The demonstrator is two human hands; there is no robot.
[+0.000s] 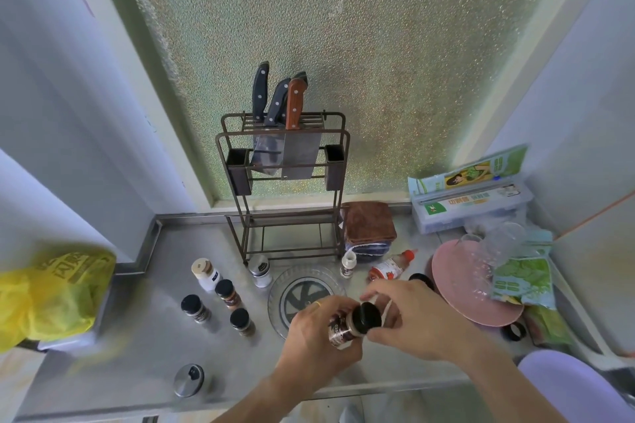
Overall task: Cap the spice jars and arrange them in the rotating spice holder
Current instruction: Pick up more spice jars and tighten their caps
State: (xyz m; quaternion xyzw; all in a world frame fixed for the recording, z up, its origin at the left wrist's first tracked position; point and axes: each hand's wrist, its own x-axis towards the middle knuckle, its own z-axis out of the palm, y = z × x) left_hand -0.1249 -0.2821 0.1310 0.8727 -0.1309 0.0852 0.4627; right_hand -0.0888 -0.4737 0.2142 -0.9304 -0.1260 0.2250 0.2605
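Note:
My left hand (pixel 316 330) grips a small spice jar (pixel 343 330) with a dark label, tilted toward the right. My right hand (pixel 415 316) has its fingers on the jar's black cap (pixel 367 316). Both hands hover over the near edge of the clear round rotating holder (pixel 302 282) on the steel counter. Three black-capped jars (pixel 228 294) (pixel 196 308) (pixel 242 321) stand left of the holder. A white jar with a beige lid (pixel 205 273) and a glass shaker with a metal top (pixel 260 271) stand behind them. A small white uncapped bottle (pixel 348 264) stands behind the holder.
A knife rack (pixel 285 161) stands against the window. A red-capped bottle (pixel 391 266) lies on its side by folded cloths (pixel 369 223). A pink plate (pixel 460 285) with clear glassware sits right. Loose black caps (pixel 422 280) (pixel 514 331), a metal lid (pixel 188 380) and a yellow bag (pixel 51 295) are nearby.

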